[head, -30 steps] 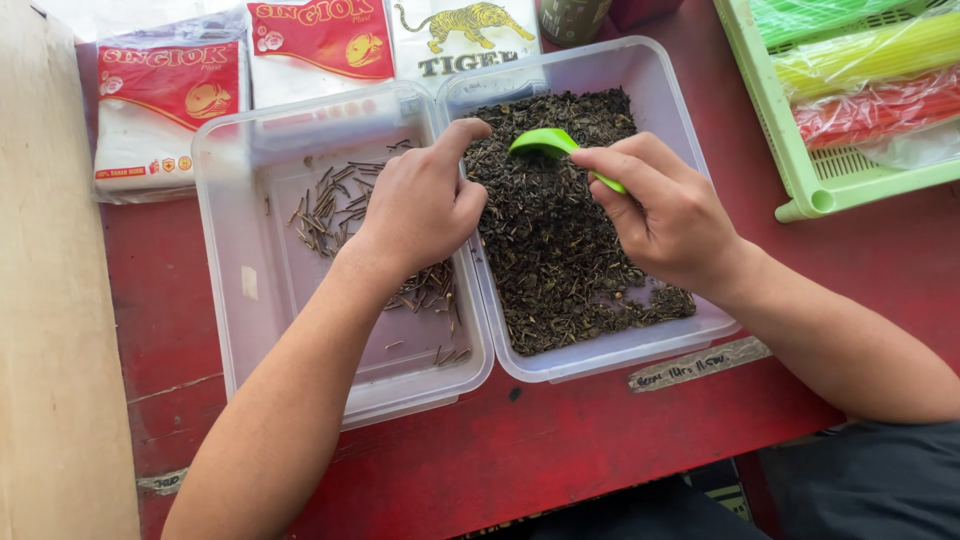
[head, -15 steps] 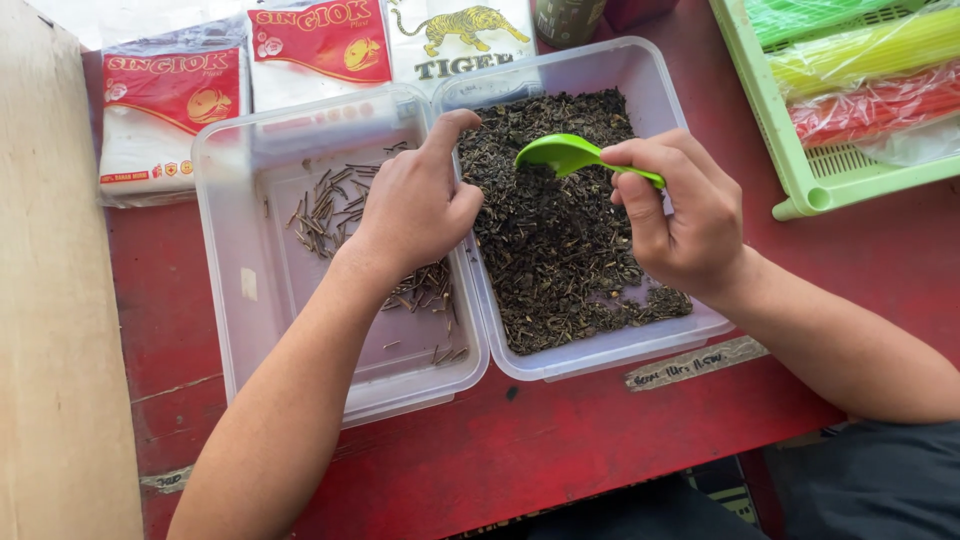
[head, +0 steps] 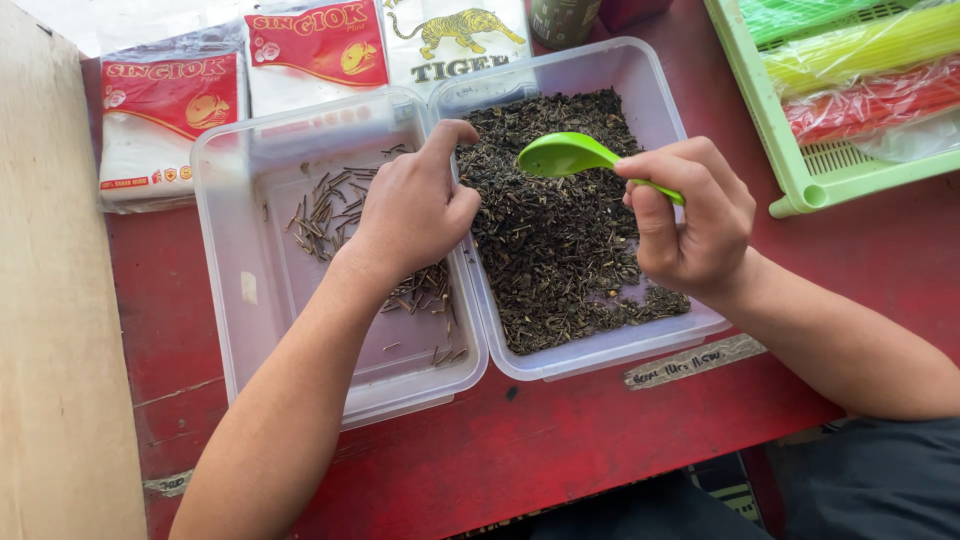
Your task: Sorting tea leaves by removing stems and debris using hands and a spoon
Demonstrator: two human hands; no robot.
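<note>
we see a red table (head: pixel 600 450) with two clear plastic tubs side by side, touching along their long walls. the right tub (head: pixel 640 70) holds a wide bed of dark loose dried leaves (head: pixel 560 250), covering most of its floor; bare plastic shows at the near right corner. the left tub (head: pixel 250 300) is mostly bare, with a thin scatter of pale stems (head: pixel 325 205) at the far side and another small cluster near the wrist. behind the tubs lie flat printed packets (head: pixel 170 110), and at the far right a light green basket (head: pixel 800 180) with coloured wrapped bundles. our left hand (head: pixel 415 210) hovers over the shared wall of the tubs, fingers curled narrow, forefinger and thumb reaching to the edge of the leaves; we cannot tell whether it pinches anything. our right hand (head: pixel 690 220) is closed around the handle of a green plastic spoon (head: pixel 565 155), bowl held just above the leaves, looks empty. handling, as we judge it: leaves are very light, dry, brittle, crumble if squeezed, spill easily, so best scooped from under or picked with a light fingertip pinch. stems are thin, stiff, light; pinch singly at mid length. spoon is light, rigid, smooth; grip on the handle end as now.
</note>
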